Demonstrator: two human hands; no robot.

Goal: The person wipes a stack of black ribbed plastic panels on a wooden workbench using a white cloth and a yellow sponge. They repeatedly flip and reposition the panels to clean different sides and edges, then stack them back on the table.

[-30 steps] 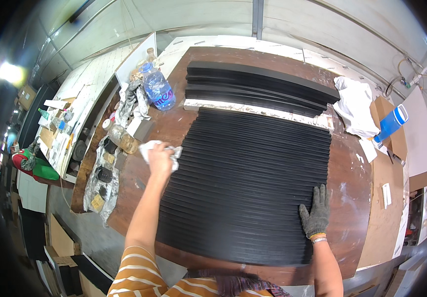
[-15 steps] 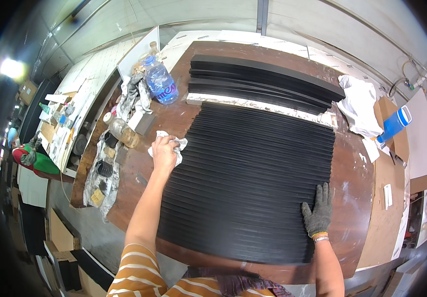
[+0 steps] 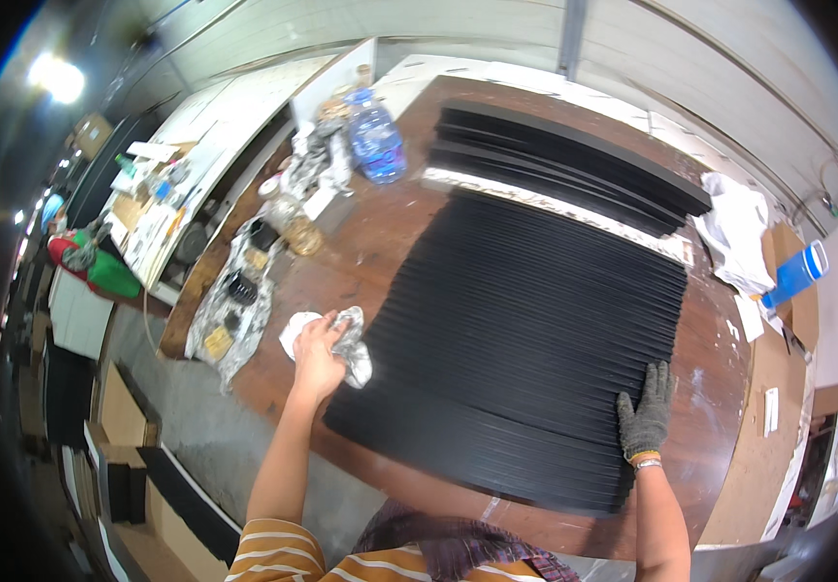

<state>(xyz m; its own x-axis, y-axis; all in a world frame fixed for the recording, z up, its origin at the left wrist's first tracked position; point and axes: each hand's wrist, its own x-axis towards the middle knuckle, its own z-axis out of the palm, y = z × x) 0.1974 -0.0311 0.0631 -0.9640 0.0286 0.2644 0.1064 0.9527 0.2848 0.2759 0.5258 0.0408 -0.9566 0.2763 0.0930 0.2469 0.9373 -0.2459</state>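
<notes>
Many long black strips [image 3: 516,369] lie side by side in a wide ribbed panel on the brown table [image 3: 380,252]. At the panel's left edge, my bare left hand [image 3: 318,357] is closed on a crumpled white rag [image 3: 353,351] with grey stains. My right hand [image 3: 645,412], in a dark grey knit glove, rests flat on the strips' right ends with its fingers stretched out. Beyond the panel runs a white marbled bar [image 3: 555,214], and behind that lies a stack of more black strips [image 3: 574,165].
On the left stand a large clear bottle [image 3: 377,141] and a smaller bottle of yellowish liquid [image 3: 300,233], near a stained sheet [image 3: 234,325] with small blocks. To the right are a white cloth [image 3: 734,228] and a blue jug [image 3: 795,274]. Far left, a person [image 3: 98,267] wears red and green.
My left hand has moved nearer to me along the panel's left edge with the rag. My right hand keeps its place on the strips. The whole view has swung a little.
</notes>
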